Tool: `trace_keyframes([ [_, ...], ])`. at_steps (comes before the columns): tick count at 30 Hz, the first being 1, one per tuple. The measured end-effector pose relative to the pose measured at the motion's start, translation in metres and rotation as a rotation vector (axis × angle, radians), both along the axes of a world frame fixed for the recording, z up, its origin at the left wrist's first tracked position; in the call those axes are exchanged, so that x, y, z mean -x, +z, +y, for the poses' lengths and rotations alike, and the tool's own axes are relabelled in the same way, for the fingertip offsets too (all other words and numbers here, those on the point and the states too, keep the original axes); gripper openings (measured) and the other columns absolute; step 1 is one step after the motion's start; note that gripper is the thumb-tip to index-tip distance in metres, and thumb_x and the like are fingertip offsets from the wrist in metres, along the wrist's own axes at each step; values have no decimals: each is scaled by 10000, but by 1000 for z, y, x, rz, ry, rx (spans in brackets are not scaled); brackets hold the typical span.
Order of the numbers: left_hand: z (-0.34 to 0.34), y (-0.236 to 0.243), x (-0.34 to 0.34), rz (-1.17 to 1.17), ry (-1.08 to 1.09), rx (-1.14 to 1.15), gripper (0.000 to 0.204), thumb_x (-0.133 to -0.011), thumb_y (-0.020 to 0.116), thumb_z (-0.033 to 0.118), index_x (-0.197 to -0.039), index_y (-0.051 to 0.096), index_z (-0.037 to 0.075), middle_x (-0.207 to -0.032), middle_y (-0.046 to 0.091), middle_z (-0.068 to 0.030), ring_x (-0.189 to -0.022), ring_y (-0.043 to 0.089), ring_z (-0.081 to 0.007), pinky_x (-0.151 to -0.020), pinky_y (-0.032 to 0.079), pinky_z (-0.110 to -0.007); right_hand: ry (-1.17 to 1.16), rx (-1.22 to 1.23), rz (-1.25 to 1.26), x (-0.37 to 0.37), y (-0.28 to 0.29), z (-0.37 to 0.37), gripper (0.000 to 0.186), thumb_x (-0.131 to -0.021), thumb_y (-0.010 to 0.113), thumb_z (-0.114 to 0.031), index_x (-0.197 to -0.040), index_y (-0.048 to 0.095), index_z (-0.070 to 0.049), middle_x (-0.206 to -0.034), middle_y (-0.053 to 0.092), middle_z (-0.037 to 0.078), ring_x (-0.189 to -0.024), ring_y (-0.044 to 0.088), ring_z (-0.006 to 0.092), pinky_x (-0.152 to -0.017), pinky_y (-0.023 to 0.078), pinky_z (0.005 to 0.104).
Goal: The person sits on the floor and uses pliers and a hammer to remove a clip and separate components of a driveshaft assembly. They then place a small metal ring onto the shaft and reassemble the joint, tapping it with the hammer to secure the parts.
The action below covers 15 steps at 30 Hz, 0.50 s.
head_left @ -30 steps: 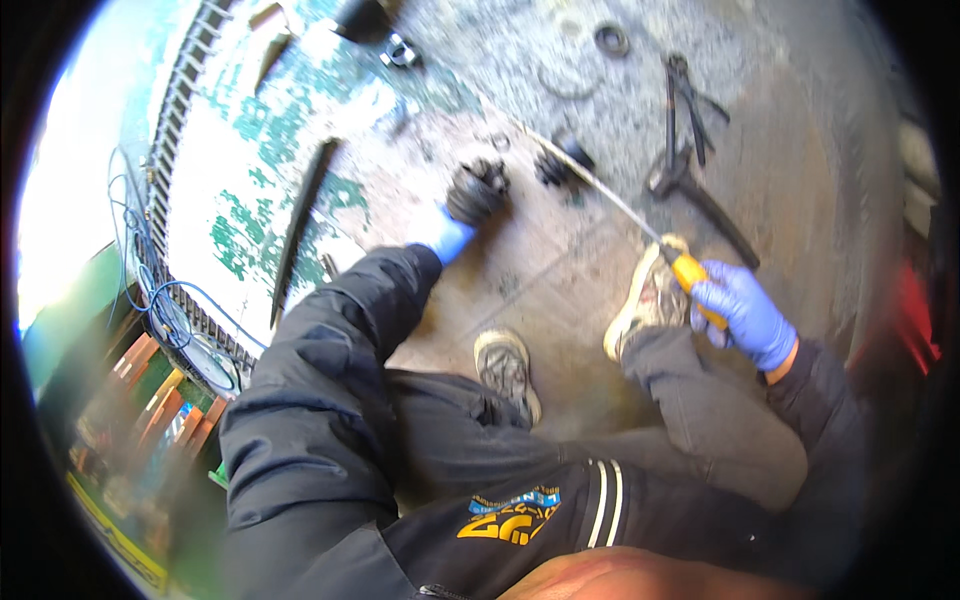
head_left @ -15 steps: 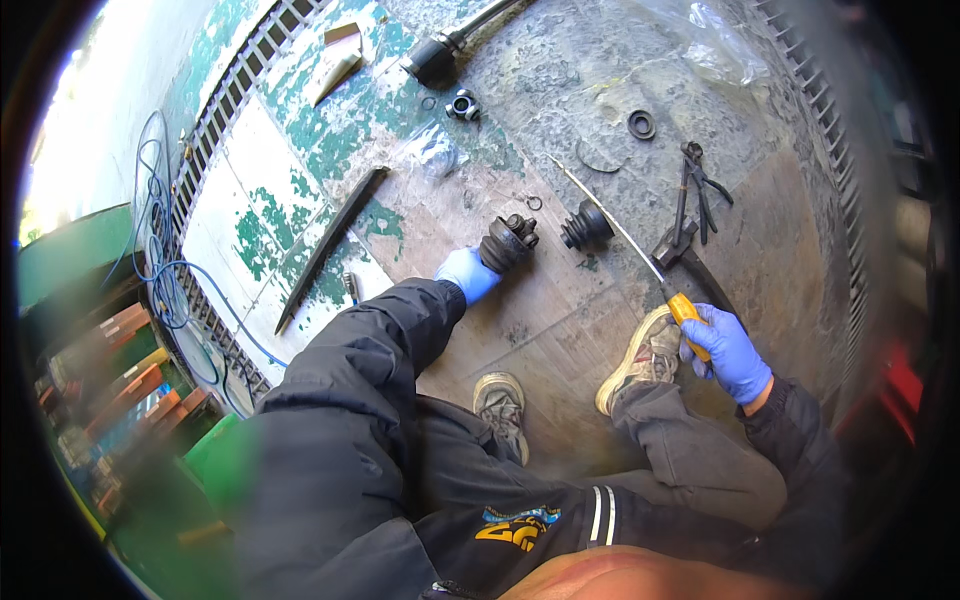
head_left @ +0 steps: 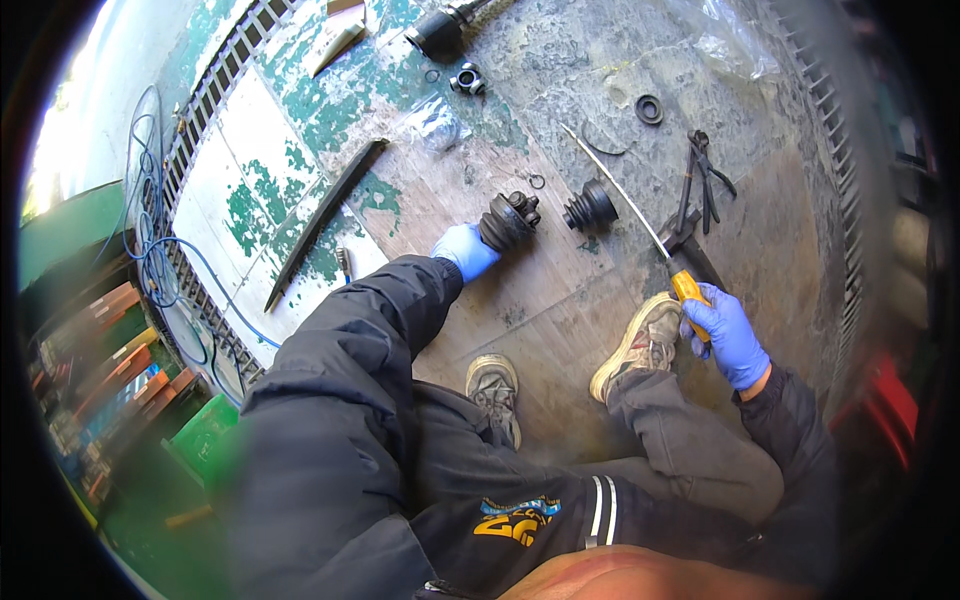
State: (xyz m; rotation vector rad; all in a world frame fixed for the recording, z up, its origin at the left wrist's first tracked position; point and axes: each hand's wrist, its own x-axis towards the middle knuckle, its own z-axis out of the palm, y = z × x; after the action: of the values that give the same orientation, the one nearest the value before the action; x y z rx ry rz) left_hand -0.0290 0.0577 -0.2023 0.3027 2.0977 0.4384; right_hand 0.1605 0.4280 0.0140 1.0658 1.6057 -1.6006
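Note:
In my blue-gloved left hand (head_left: 466,253) is a dark CV joint with a ribbed rubber boot (head_left: 508,222), its metal end pointing up and right. Fingers are wrapped round the boot's lower left side and partly hidden. My right hand (head_left: 729,338), gloved in the same blue, grips the yellow handle of a long screwdriver (head_left: 690,291). Its thin shaft slants up and left across the floor. A loose ribbed black boot (head_left: 590,206) lies between the joint and the shaft. By the joint's end is a small ring (head_left: 537,181). A curved thin band (head_left: 602,142) lies beside the screwdriver's tip.
Pincers (head_left: 703,180) and a hammer (head_left: 688,247) lie right of the shaft. Farther off are a black ring (head_left: 649,109), a tripod joint (head_left: 467,79), an axle shaft (head_left: 440,35) and clear plastic (head_left: 432,122). A long dark bar (head_left: 325,220) and blue hose (head_left: 200,270) are left.
The view has shifted slightly, so floor items appear higher. The screwdriver has moved a little forward and right. Both hands keep their holds.

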Motion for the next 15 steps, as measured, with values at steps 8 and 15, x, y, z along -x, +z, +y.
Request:
trace_keyframes([
  [8,-1,-15,-5,68,-77,-24,457,-944,632,494,-1156,753,108,-1081,758,-243,-1084,702,-459,-923,569,-497,50,-139,72,-18,-12,2,396,-1014,710,-277,-1310,619,-29,-818,656,-12,-562,535,40,-510,421,214],
  [15,2,0,-4,69,-54,-8,459,-940,634,485,-1137,758,89,-1067,758,-247,-1069,703,-462,-921,572,-492,109,-305,230,-32,-25,3,450,-1005,743,-222,-1380,611,-11,-894,636,-30,-638,527,27,-569,446,211],
])
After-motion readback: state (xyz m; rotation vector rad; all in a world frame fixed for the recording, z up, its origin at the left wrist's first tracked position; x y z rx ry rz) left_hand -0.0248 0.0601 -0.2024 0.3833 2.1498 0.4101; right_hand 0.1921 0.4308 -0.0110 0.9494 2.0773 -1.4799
